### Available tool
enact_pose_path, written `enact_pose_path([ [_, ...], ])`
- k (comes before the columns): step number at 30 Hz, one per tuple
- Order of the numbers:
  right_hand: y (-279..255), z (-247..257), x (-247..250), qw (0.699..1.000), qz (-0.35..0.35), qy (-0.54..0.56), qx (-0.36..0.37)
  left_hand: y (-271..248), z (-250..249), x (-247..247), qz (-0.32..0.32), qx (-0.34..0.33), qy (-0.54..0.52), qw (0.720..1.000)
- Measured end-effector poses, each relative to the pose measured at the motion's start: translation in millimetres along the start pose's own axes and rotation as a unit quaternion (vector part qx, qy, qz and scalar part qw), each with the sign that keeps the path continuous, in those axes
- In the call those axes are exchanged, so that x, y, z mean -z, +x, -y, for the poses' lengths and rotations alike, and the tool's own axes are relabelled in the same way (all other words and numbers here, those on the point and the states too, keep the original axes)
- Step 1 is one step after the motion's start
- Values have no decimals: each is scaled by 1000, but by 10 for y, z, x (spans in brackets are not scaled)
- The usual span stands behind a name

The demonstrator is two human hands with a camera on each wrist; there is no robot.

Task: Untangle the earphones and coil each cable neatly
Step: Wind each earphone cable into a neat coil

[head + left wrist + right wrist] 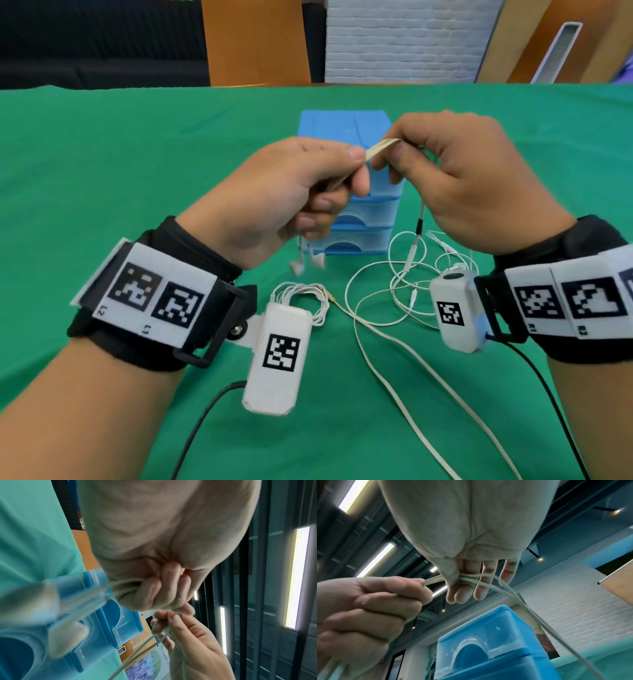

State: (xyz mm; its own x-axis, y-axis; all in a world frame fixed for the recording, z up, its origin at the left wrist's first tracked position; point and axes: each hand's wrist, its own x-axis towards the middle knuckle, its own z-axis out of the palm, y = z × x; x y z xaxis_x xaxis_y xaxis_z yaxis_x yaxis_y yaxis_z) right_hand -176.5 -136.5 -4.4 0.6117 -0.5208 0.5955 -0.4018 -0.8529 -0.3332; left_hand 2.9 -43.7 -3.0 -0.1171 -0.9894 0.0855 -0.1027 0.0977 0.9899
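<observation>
Beige flat cable [383,145] pinched in left hand [274,192] and right hand [472,181] grip; head view alone shows earbuds [306,262] dangling.

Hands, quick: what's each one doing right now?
Left hand: closed, fingers curled round the flat beige earphone cable.
Right hand: closed, thumb and fingers pinching the same cable.

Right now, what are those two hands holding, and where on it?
Both pinch a flat beige earphone cable partway along: left hand gripping folded strands above dangling white earbuds, right hand pinching the next stretch.
</observation>
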Motion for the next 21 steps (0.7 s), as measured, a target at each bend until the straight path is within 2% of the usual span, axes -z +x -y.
enact_pose_path([
  [4, -10, -65, -49, 999, 15, 36, -21, -23, 13, 2, 43, 6, -10, 999],
  [10, -43, -124, -150, 978, 96, 175, -63, -16, 32, 2, 48, -65, -109, 991],
  [16, -104, 96, -248, 925, 164, 329, -100, 48, 38, -58, -10, -118, -251, 961],
  [21, -112, 176, -211, 911, 238, 315, -117, 108, 55, -10, -93, -172, -268, 943],
])
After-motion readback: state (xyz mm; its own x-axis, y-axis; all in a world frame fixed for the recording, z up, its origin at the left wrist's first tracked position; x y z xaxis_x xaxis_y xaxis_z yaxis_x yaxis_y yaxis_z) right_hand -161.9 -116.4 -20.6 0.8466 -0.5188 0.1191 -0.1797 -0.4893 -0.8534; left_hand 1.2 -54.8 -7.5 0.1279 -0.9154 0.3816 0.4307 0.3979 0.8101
